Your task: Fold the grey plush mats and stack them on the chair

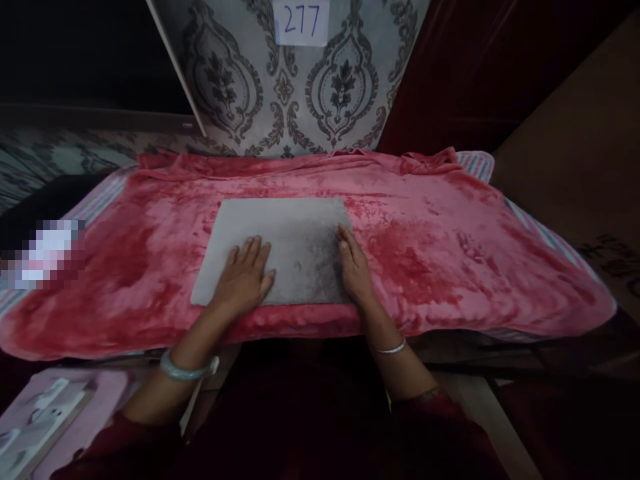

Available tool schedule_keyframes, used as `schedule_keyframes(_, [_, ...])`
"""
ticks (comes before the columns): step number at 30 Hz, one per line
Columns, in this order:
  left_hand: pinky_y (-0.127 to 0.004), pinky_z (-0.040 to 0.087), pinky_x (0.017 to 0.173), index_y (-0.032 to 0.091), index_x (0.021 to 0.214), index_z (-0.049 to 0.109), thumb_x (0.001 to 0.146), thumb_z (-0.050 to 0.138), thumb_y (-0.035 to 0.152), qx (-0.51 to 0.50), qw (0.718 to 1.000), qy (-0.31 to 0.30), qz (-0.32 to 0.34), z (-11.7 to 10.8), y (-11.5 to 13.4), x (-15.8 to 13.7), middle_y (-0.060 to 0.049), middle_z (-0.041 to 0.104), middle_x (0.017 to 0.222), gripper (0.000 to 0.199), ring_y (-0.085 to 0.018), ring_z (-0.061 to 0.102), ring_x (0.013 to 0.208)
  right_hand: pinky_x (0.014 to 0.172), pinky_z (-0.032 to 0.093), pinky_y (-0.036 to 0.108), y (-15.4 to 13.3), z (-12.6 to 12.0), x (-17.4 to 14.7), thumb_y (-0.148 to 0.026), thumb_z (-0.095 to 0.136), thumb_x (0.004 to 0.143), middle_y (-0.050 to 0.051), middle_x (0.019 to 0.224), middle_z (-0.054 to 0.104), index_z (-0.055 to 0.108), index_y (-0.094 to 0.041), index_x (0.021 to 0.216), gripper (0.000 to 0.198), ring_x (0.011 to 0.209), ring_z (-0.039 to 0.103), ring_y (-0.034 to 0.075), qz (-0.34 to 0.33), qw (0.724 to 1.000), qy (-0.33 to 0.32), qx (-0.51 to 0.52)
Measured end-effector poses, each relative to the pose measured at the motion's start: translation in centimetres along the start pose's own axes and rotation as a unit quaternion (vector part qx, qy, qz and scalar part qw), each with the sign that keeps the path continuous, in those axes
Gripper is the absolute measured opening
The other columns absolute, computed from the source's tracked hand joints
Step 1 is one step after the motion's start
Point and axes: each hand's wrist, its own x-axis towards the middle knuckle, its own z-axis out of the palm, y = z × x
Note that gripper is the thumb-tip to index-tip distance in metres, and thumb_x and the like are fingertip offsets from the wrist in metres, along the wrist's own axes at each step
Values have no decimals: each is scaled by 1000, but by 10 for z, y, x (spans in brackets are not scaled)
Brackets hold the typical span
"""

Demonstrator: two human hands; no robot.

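Note:
A grey rectangular mat or folded cloth lies flat on a pink and red plush blanket. My left hand rests palm down on its left part, fingers spread and thumb out to the side. At the right edge of the grey piece is my right hand, turned on its side with the fingers stretched out and close together. Neither hand grips anything. A darker patch shows on the grey surface near my right hand. Whether the grey piece is folded in layers, I cannot tell.
The blanket covers a table, with striped cloth beneath it. Behind stand a patterned wall, a paper marked 277 and a dark screen. A cardboard box is at right; a pink stool sits low left.

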Motion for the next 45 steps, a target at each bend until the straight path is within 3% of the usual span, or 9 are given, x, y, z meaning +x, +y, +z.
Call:
schedule_keyframes(7, [-61,25,123,10,159,35,101,27,38,2,993,-7,-121,-1,-74,-33,-17,29,167,64,-33,23,156,120,37,53,4,-1,1,-74,42,96,12,153,53,55,-24,148,73,138,53,26,27,998,6,49])
schedule_keyframes(10, [-66,23,122,10,154,43,102,28,40,7,991,8,-133,-9,-75,-26,-18,29,167,62,-36,21,157,119,38,51,0,-3,15,-71,37,98,11,154,53,53,-24,149,71,139,52,26,20,999,3,41])
schedule_keyframes(14, [-59,22,124,15,156,40,102,32,39,-30,998,18,-58,-23,-54,18,-16,28,168,60,-32,23,157,123,33,47,-12,12,61,-60,35,103,10,152,55,55,-21,147,62,142,48,23,-63,992,-46,-95])
schedule_keyframes(20, [-54,21,125,14,160,31,103,35,43,-64,997,-34,-12,-28,-28,102,-17,25,169,64,-29,23,157,120,31,52,-23,54,113,-36,37,103,15,158,47,53,-16,149,52,148,38,29,-8,899,-116,-422])
schedule_keyframes(25, [-51,22,126,14,155,42,104,34,44,-48,999,15,-20,-5,-29,115,-17,38,164,60,-29,32,154,119,27,55,-8,56,104,-40,34,105,13,155,50,55,-19,147,51,145,39,33,-21,841,-132,-524])
schedule_keyframes(31, [-55,23,126,18,151,50,104,31,45,-68,995,49,-56,6,-70,107,-12,47,159,57,-28,35,152,117,28,53,-2,52,103,-41,29,106,13,156,50,53,-19,148,54,145,38,33,-34,833,-135,-535])
schedule_keyframes(38, [-47,27,126,20,157,40,105,18,44,-143,989,47,11,18,-135,81,-7,45,161,61,-21,35,152,117,28,54,-1,53,103,-40,30,106,14,156,49,55,-18,147,53,144,38,34,-32,837,-136,-529])
schedule_keyframes(41, [-50,28,125,17,156,41,105,20,44,-112,993,25,-26,7,-135,81,-10,41,163,62,-24,32,154,118,26,54,-1,53,102,-40,31,106,14,155,50,54,-18,148,53,144,38,34,-32,838,-132,-529])
schedule_keyframes(45, [-59,21,124,18,150,50,104,29,49,-62,996,-1,-56,-14,-105,102,-13,40,163,59,-30,26,156,118,26,54,-3,54,102,-40,32,106,13,155,50,54,-18,147,52,143,39,33,-36,838,-130,-528])
